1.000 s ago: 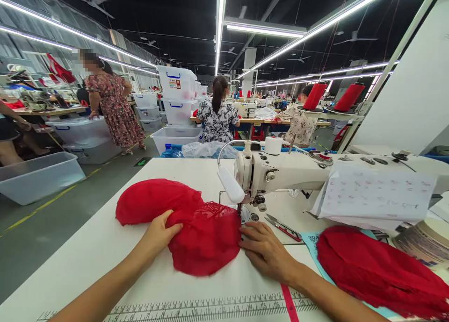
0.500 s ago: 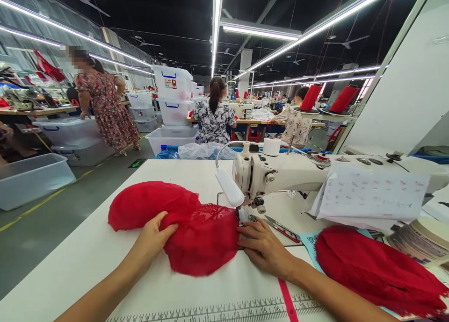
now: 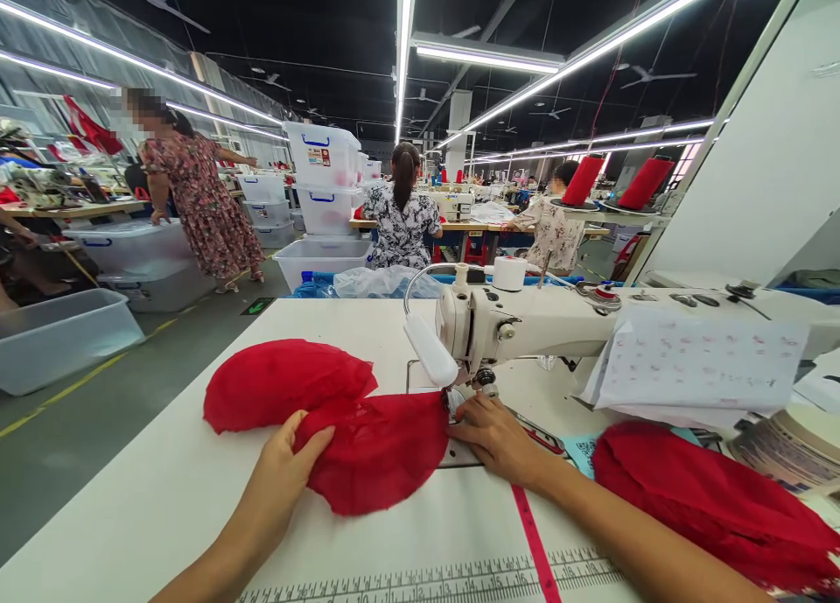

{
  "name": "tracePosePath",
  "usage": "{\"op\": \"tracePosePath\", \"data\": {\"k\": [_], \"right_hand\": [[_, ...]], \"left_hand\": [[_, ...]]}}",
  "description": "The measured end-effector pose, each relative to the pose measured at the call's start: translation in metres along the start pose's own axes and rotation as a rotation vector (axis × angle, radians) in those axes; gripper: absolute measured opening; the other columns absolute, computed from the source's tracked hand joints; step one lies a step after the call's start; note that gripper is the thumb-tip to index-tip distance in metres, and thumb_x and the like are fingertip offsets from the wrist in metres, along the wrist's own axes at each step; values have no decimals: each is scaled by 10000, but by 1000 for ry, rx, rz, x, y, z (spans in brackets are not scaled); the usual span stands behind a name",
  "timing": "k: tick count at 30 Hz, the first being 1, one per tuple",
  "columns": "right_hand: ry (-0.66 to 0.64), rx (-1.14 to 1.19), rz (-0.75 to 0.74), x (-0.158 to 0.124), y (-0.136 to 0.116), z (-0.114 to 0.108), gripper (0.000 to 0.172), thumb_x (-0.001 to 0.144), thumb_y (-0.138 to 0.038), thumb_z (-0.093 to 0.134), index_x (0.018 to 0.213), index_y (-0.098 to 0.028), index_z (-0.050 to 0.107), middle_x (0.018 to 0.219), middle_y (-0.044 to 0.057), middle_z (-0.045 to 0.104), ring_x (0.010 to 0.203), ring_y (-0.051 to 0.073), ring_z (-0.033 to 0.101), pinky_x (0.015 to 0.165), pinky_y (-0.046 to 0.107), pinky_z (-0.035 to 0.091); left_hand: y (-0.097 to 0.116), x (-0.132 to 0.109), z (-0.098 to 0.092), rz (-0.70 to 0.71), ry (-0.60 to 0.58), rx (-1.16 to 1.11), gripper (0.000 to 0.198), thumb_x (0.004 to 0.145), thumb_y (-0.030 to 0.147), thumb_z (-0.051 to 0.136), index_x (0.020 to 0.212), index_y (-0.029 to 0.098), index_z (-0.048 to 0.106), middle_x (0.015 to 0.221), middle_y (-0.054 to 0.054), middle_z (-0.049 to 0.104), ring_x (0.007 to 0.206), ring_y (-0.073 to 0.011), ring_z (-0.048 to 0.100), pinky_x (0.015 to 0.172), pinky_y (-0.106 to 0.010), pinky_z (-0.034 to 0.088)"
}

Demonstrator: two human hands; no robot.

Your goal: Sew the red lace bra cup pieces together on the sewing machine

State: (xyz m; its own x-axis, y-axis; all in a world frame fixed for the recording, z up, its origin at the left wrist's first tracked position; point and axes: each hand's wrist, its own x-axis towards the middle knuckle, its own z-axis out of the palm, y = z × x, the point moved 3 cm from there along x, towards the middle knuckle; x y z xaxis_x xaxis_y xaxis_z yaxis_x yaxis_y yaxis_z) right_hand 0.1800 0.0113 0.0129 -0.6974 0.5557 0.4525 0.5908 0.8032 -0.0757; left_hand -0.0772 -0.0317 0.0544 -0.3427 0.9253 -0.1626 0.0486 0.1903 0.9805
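Sliding right hand (image 3: 495,437) nearer needle; red fabric (image 3: 367,445) flatter, left hand (image 3: 289,467) seemingly pinching.

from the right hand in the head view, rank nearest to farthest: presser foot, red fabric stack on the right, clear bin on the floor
From the right hand:
1. Presser foot, just above the fingertips.
2. Red fabric stack, right on the table.
3. Clear bin, far left on the floor.

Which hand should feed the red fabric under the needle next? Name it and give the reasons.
Probably the right hand: it lies flat at the fabric's edge beside the needle area of the sewing machine. The left hand pinches the red fabric farther back, better placed to steady it.
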Motion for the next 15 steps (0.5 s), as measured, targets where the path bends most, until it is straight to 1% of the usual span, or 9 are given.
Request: {"op": "tracePosePath", "data": {"k": [1, 3, 6, 9, 13, 15], "right_hand": [[-8, -13, -5, 1, 1, 0, 327, 837, -80, 399, 1014, -237, 625, 909, 73, 565, 838, 198, 473, 739, 352, 361], [-28, -38, -20, 3, 4, 0, 315, 842, -88, 400, 1012, -229, 624, 894, 71, 562, 819, 194, 464, 722, 336, 358], [-50, -83, -57, 5, 9, 1, 312, 849, -92, 387, 1025, -218, 611, 883, 73, 557, 794, 189, 457, 694, 318, 356], [-53, -163, -104, 8, 15, 4, 334, 831, -65, 379, 1052, -195, 593, 877, 87, 559, 770, 191, 458, 662, 315, 354], [-68, -252, -155, 9, 20, 7, 359, 802, -35, 386, 1078, -168, 573, 874, 101, 568, 746, 198, 469, 651, 329, 355], [-57, -240, -142, 8, 20, 7, 355, 795, -26, 384, 1068, -151, 574, 875, 107, 572, 750, 202, 476, 660, 336, 362]], "left_hand": [[-1, -2, 0, -23, 27, -11, 347, 562, 360, 691, 839, 225, 530, 786, -1, 665, 832, -235, 615, 650, -266, 505], [-4, -7, 2, -61, 23, -48, 352, 571, 384, 690, 844, 230, 528, 786, -1, 671, 836, -240, 620, 649, -270, 507], [-12, -13, 6, -92, -59, -131, 363, 573, 421, 695, 835, 225, 537, 788, -3, 675, 782, -235, 629, 546, -248, 493], [-25, -17, 7, -134, -59, -238, 380, 574, 427, 707, 852, 222, 549, 852, -13, 669, 790, -232, 630, 480, -219, 469], [-39, -27, 10, -221, -50, -376, 339, 650, 360, 674, 942, 234, 554, 984, -32, 643, 899, -243, 613, 558, -244, 516], [-44, -34, 12, -266, -31, -408, 325, 697, 302, 648, 1000, 243, 548, 1036, -38, 628, 941, -242, 602, 613, -267, 534]]}}
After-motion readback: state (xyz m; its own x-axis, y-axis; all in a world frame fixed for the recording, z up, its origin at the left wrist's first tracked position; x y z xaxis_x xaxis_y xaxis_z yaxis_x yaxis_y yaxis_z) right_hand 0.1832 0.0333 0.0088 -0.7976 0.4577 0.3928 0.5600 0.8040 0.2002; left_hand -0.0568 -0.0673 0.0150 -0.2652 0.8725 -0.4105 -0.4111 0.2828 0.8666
